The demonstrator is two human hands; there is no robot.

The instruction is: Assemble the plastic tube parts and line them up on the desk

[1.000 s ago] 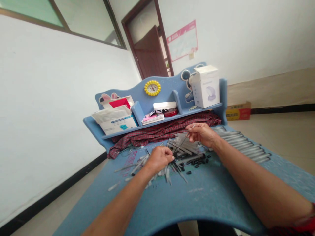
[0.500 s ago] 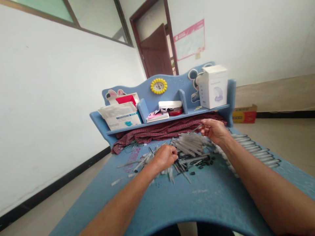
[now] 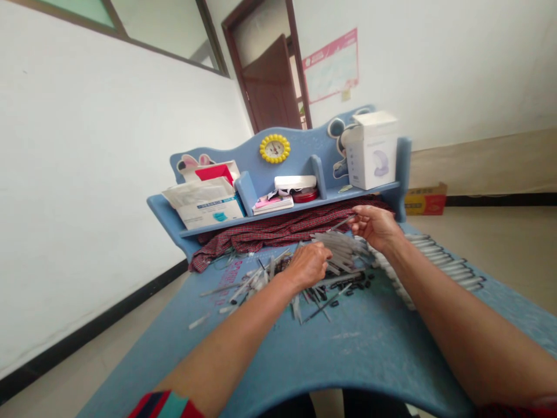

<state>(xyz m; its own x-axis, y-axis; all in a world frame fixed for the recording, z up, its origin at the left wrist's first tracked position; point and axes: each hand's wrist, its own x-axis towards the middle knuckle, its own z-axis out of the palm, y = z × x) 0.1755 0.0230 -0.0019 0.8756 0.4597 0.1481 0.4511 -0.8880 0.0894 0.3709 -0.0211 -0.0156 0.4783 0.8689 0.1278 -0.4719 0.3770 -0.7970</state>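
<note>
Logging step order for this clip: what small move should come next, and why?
Probably bring the two hands together: the right hand pinches a thin rod raised over the pile of clear tubes, while the left hand is down among the loose parts, apparently picking one.

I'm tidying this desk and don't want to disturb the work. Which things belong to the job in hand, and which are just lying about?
In use:
left hand
right hand
thin rod in the right hand
pile of tubes
black caps
row of pens

Lying about:
white box
clock
plaid cloth
books
</note>
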